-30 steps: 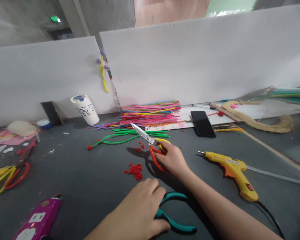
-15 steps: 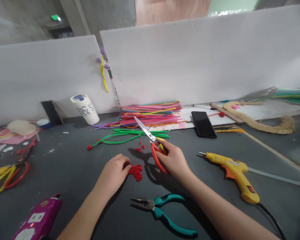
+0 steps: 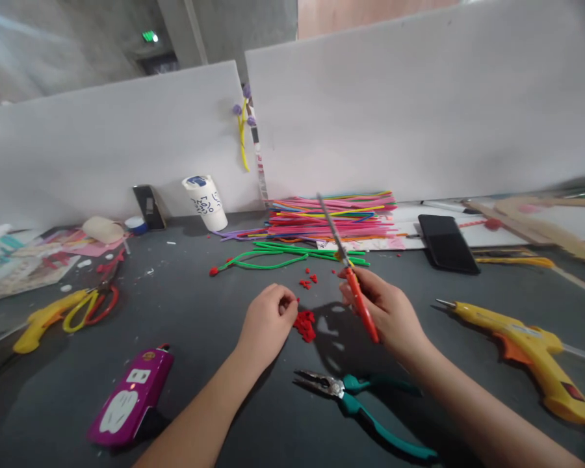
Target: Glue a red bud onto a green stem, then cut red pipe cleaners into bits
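Note:
My right hand [image 3: 392, 309] grips a pair of scissors [image 3: 358, 302] by the orange-red handles, blades pointing up and away over the table. Its blades look nearly closed, seen edge-on. My left hand [image 3: 268, 318] rests on the dark table with its fingers curled and the thumb pinched in. Right at those fingertips lies a small pile of red fuzzy pieces [image 3: 305, 326]. A speck of red shows by the fingers, but what they hold is hidden. A few smaller red bits [image 3: 307, 283] lie beyond the pile. Green pipe cleaners [image 3: 273, 260], one red-tipped, lie farther back.
Pliers [image 3: 351, 396] lie in front of my right forearm. A yellow glue gun [image 3: 526, 351] is on the right, near a black phone [image 3: 448, 244]. Bundled pink pipe cleaners [image 3: 331, 224] and a white cup [image 3: 205, 205] stand behind. A purple power strip [image 3: 131, 396] sits at left.
The view has swung left, so things appear farther right. The scissors have turned from an open-handled, slanted pose to a more upright, edge-on one. My left hand stays beside the red pile.

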`<state>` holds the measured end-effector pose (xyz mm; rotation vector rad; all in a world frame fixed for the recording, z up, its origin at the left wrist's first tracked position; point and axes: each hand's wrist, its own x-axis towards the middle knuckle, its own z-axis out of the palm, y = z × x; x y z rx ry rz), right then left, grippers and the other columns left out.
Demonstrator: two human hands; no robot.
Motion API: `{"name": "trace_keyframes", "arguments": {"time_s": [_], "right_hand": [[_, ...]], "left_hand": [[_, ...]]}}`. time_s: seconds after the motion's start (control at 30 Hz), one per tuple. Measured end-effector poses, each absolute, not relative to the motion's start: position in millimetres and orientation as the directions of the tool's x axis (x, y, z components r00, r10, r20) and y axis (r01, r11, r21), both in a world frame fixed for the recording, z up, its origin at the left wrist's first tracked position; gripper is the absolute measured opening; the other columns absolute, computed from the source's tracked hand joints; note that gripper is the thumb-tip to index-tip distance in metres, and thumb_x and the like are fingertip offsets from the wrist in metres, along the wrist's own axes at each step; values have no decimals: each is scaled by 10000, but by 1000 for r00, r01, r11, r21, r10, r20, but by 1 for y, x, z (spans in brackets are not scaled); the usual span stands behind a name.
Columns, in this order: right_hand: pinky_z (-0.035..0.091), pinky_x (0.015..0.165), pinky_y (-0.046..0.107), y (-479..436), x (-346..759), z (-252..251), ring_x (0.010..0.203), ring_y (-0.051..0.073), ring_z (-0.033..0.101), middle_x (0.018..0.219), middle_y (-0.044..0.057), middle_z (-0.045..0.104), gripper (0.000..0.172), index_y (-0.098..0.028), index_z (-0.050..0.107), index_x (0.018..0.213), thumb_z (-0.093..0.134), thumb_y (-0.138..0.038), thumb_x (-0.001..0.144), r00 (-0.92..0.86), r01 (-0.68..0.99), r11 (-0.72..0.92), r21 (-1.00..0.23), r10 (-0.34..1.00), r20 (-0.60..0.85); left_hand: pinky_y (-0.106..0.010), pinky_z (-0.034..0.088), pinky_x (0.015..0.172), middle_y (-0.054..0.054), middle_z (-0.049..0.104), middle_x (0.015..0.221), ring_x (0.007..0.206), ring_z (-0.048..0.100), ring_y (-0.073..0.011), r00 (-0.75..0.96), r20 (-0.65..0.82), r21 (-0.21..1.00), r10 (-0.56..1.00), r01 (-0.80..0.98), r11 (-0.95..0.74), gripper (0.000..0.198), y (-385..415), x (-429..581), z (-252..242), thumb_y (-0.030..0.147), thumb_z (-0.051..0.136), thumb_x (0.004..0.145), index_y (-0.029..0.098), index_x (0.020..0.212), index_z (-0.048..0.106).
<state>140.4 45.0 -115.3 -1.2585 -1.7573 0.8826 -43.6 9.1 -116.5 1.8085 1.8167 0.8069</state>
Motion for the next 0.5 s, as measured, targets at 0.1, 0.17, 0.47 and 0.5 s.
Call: {"name": "trace_keyframes", "arguments": {"time_s": [0.1,0.17,0.47,0.5], "right_hand": [[350,430,225,39,135,-97,445,119,457,532,-40,474,268,-187,503,873,464,-426,759,-310,122,50,-991,951,10],[310,394,204,38,133,-88,405,98,418,501,-63,447,241,-186,483,867,535,-351,699,-350,53,-70,-996,933,-84],[239,341,158,23,132,-101,347,39,321,430,-97,366,215,-175,443,649,599,-321,669,-428,116,-186,-976,877,-218],[253,338,160,21,131,-103,346,46,340,428,-93,379,203,-173,456,660,586,-328,682,-422,138,-175,-975,880,-218]], "left_hand": [[-223,395,542,12,538,611,562,512,-117,-25,13,824,1000,566,3,84,6,-37,-105,219,474,749,184,694,527],[-206,368,489,23,529,565,506,490,-102,-7,-26,887,1000,462,27,81,4,-32,-100,230,486,739,178,693,528],[-206,328,471,15,534,544,471,441,-87,81,-141,976,987,178,124,128,0,-26,-105,279,522,732,155,709,546],[-205,325,473,16,532,552,479,439,-87,90,-147,978,985,166,130,133,-1,-26,-106,284,528,733,154,711,550]]}}
